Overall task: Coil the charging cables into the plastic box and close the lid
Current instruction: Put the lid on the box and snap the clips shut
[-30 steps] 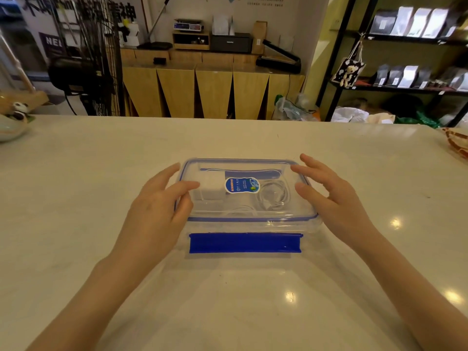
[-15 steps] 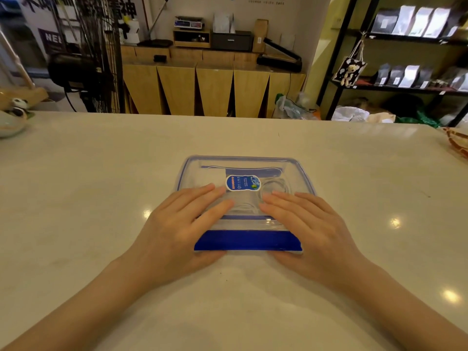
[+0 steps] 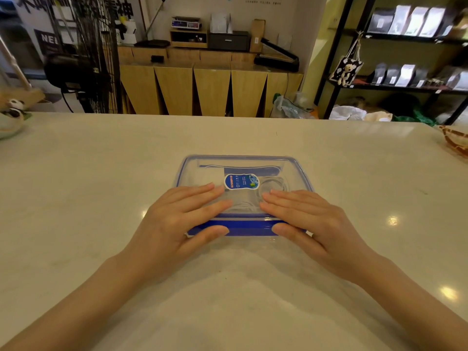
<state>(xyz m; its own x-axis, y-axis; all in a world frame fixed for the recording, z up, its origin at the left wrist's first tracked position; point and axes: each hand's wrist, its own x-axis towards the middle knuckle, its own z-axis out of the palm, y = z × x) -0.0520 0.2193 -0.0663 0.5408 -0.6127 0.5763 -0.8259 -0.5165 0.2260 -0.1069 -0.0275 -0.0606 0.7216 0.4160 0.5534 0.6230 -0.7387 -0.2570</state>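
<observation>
A clear plastic box (image 3: 301,171) with a blue-rimmed lid (image 3: 243,162) sits mid-table, the lid lying on top of it. Through the lid I see coiled white cable (image 3: 274,184) and a white charger block (image 3: 202,177), partly behind a blue sticker (image 3: 241,181). My left hand (image 3: 177,224) and my right hand (image 3: 316,221) lie flat on the lid's near half. Both thumbs press against the blue front latch (image 3: 249,228), pinching it to the box's front wall. A second blue latch (image 3: 253,170) shows at the far side.
The box rests on a pale marble-like table (image 3: 101,173). A dish with a panda figure (image 3: 11,115) sits at the far left edge, a patterned woven item (image 3: 455,140) at the far right edge. Counters and shelves stand beyond the table.
My hands moved from the lid's left and right sides to its near edge. The blue front latch, earlier lying flat on the table, is now folded up against the box under my thumbs.
</observation>
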